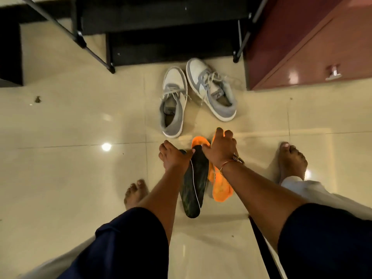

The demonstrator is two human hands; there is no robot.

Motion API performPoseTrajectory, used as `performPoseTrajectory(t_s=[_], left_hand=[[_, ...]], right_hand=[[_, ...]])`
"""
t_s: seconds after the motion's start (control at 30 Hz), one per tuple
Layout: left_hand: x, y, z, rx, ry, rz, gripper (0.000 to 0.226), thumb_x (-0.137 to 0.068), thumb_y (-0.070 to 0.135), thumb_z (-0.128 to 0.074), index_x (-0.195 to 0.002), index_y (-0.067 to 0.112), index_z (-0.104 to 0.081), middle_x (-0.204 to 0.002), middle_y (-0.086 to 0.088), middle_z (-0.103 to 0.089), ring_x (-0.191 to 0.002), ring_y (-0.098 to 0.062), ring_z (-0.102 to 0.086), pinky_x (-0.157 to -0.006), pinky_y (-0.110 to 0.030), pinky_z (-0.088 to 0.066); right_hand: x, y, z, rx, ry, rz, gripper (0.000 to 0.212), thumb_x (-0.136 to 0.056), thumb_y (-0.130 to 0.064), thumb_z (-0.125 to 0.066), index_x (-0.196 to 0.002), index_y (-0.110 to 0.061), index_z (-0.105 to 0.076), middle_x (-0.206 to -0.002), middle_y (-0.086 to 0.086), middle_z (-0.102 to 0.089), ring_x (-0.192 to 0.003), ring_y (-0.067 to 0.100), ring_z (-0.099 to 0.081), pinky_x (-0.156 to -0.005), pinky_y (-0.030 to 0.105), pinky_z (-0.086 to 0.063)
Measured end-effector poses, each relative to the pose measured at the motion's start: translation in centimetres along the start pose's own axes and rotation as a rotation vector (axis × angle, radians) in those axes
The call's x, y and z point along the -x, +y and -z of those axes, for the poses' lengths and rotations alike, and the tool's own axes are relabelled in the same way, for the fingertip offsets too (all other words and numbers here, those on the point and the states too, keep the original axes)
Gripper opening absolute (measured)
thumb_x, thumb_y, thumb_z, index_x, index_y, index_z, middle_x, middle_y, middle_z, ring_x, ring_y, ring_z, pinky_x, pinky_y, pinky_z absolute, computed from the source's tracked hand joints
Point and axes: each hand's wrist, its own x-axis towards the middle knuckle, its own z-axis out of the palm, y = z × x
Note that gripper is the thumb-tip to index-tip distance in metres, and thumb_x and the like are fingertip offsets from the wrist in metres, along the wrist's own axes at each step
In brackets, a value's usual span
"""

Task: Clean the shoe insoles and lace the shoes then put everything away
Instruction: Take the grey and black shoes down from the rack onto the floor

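Note:
Two grey and white sneakers stand on the tiled floor, the left sneaker [174, 101] and the right sneaker [211, 89], both with loose laces and their toes pointing away from me. Just in front of them, my left hand [173, 156] grips the top end of a dark insole [193, 184], which hangs down towards me with a thin white line along it. My right hand [221, 148] holds an orange insole [220, 186] beside it, fingers spread over its upper part and thumb against the dark insole's tip. The two insoles overlap.
A black metal shoe rack [161, 37] stands against the far side. A maroon cabinet [302, 47] with a metal handle [333, 73] is at the right. My bare feet [134, 194] [291, 160] flank the insoles. A small bit of debris [37, 99] lies at the left.

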Motion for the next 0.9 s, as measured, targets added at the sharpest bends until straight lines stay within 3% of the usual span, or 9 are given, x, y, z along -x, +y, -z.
performPoseTrajectory(t_s=[0.07, 0.2, 0.27, 0.37, 0.47, 0.57, 0.67, 0.9], left_hand=[[1.3, 2.2, 3.2, 0.040, 0.030, -0.068, 0.088, -0.081, 0.044, -0.080, -0.144, 0.002, -0.034, -0.148, -0.017, -0.035, -0.139, -0.036, -0.031, -0.115, -0.041, -0.027], [5.2, 7.0, 9.8, 0.222, 0.123, -0.196, 0.061, -0.088, 0.032, -0.076, -0.134, 0.001, -0.050, -0.135, -0.019, -0.051, -0.128, -0.036, -0.047, -0.107, -0.042, -0.040], [7.4, 9.2, 13.3, 0.309, 0.176, -0.287, 0.041, -0.091, 0.025, -0.073, -0.123, 0.003, -0.060, -0.125, -0.016, -0.061, -0.116, -0.031, -0.057, -0.099, -0.036, -0.047], [11.3, 12.1, 17.9, 0.407, 0.201, -0.364, 0.010, -0.099, 0.020, -0.062, -0.102, 0.012, -0.067, -0.099, -0.002, -0.066, -0.087, -0.015, -0.059, -0.075, -0.018, -0.047], [14.2, 12.9, 20.2, 0.462, 0.206, -0.390, 0.022, -0.103, 0.026, -0.055, -0.089, 0.013, -0.067, -0.083, -0.003, -0.065, -0.078, -0.020, -0.060, -0.064, -0.019, -0.047], [14.6, 11.9, 19.6, 0.430, 0.180, -0.340, 0.030, -0.104, 0.031, -0.051, -0.102, 0.009, -0.071, -0.099, -0.009, -0.070, -0.091, -0.026, -0.064, -0.081, -0.032, -0.052], [12.3, 9.6, 16.5, 0.379, 0.125, -0.221, 0.025, -0.101, 0.026, -0.056, -0.114, 0.008, -0.068, -0.116, -0.013, -0.069, -0.107, -0.032, -0.064, -0.096, -0.039, -0.053], [1.8, 5.3, 9.1, 0.298, 0.019, 0.034, 0.045, -0.098, 0.035, -0.060, -0.132, 0.006, -0.055, -0.123, -0.014, -0.066, -0.111, -0.034, -0.065, -0.099, -0.040, -0.052]], right_hand=[[-0.9, 0.0, 2.0, -0.152, 0.111, 0.015, 0.074, -0.087, -0.047, -0.065, -0.143, -0.009, -0.035, -0.140, 0.020, -0.037, -0.120, 0.046, -0.046, -0.097, 0.045, -0.044], [3.0, -6.0, 11.1, -0.186, 0.243, 0.176, 0.066, -0.088, -0.043, -0.066, -0.138, -0.007, -0.043, -0.136, 0.022, -0.043, -0.118, 0.045, -0.051, -0.093, 0.044, -0.047], [4.7, -7.7, 15.0, -0.253, 0.349, 0.254, 0.060, -0.088, -0.043, -0.065, -0.134, -0.008, -0.047, -0.131, 0.021, -0.048, -0.114, 0.043, -0.054, -0.090, 0.042, -0.049], [7.9, -9.6, 19.8, -0.308, 0.361, 0.302, 0.049, -0.092, -0.040, -0.059, -0.129, -0.009, -0.052, -0.126, 0.018, -0.054, -0.110, 0.038, -0.056, -0.089, 0.039, -0.048], [10.9, -9.6, 22.3, -0.274, 0.365, 0.330, 0.035, -0.094, -0.037, -0.057, -0.116, -0.010, -0.058, -0.115, 0.014, -0.062, -0.105, 0.034, -0.059, -0.082, 0.035, -0.047], [11.8, -8.1, 21.8, -0.219, 0.349, 0.309, 0.026, -0.096, -0.030, -0.054, -0.105, -0.007, -0.063, -0.103, 0.016, -0.069, -0.100, 0.037, -0.063, -0.075, 0.034, -0.046], [10.0, -5.2, 18.3, -0.204, 0.295, 0.209, 0.030, -0.095, -0.028, -0.055, -0.108, -0.006, -0.069, -0.110, 0.017, -0.070, -0.104, 0.039, -0.063, -0.082, 0.035, -0.051], [-0.7, 0.3, 10.4, -0.230, 0.143, -0.050, 0.044, -0.097, -0.035, -0.055, -0.124, 0.000, -0.061, -0.130, 0.021, -0.061, -0.121, 0.039, -0.056, -0.095, 0.036, -0.046]])
